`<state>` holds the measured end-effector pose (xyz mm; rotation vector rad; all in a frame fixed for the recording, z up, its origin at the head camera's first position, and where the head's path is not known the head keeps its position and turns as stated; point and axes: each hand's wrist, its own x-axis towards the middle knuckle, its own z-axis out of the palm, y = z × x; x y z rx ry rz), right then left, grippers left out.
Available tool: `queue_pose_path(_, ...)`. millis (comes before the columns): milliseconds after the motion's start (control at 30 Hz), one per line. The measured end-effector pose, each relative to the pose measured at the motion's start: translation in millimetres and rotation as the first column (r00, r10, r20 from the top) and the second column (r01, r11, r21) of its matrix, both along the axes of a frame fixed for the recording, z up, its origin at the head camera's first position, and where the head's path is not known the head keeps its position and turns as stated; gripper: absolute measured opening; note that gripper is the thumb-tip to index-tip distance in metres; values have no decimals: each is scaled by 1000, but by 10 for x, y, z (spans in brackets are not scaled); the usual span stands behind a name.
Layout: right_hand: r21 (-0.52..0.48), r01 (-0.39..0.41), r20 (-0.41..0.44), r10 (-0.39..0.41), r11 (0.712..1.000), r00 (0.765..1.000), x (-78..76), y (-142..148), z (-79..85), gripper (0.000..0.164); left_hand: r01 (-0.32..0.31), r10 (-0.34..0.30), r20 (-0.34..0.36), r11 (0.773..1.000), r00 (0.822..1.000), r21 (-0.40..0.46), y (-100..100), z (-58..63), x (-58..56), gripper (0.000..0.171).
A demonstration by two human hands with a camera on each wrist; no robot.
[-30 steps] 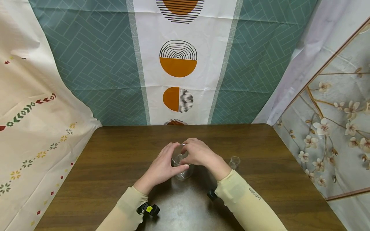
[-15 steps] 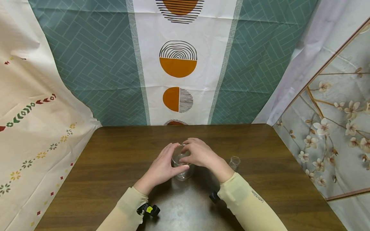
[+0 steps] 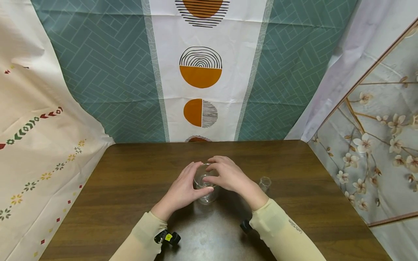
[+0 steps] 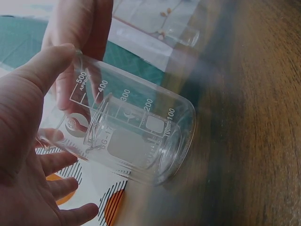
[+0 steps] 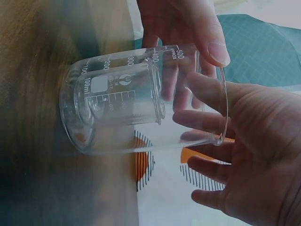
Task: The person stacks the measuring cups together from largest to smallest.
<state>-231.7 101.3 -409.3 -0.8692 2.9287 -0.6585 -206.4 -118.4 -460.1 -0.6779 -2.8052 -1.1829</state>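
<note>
Large clear glass beaker [image 4: 150, 94] with white graduations up to 500: stands upright on the dark brown wood-grain table [image 3: 147, 163], lower centre of the head frame. Inside it, low down, sits a smaller clear glass beaker [image 4: 129, 146] marked 100ml, mouth facing the same way as the outer one.

Left hand [image 3: 184, 188], left of the large beaker: thumb and forefinger span the rim and grip it. The remaining fingers are spread apart, off the glass in the left wrist view.

Right hand [image 3: 228, 175], right of the rim: fingers and thumb apart, slightly bent, tips at the mouth of the large beaker, above the smaller one and gripping nothing. Contact with the rim is hard to judge through the clear glass.

A small clear glass vessel [image 3: 265, 183] stands right of centre on the table, beyond the right wrist. Both forearms wear pale yellow sleeves [image 3: 140, 239], each with a black wrist device [image 3: 167, 236].

Backdrop: teal and white cloth [image 3: 107, 72] with orange half-discs, upper centre; cream embroidered-look cloth [image 3: 36, 145], left edge; pale flowered cloth [image 3: 375, 159], right edge.
</note>
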Motion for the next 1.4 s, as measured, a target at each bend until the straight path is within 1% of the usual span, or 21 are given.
queue_pose_path(167, -27, 9, -12, -9, 1000, 1000, 31, 34, -11, 38, -2, 2, 2, 1000, 1000, 4, 1, 1, 2, 95)
queue_pose_path(400, -54, 15, -35, -17, 998, 999, 50, 82, -42, 39, -4, 4, 31, 1000, 1000, -9, -5, 2, 10, 98)
queue_pose_path(567, -69, 33, -40, -36, 997, 999, 62, 124, -68, 40, 0, 0, 26, 1000, 1000, -7, -3, 0, 9, 98)
queue_pose_path(767, -97, 35, -44, -39, 995, 998, 77, 174, -88, 40, 4, -3, 23, 1000, 1000, -7, -1, -3, 2, 98)
queue_pose_path(1100, -122, 28, -59, -35, 992, 998, 127, 266, -61, 43, 2, -2, 23, 1000, 1000, -1, 0, 5, 6, 95)
queue_pose_path(1400, -148, 40, -79, -52, 988, 995, 217, 366, -18, 43, 6, -6, -5, 1000, 1000, -1, 2, -18, -15, 92)
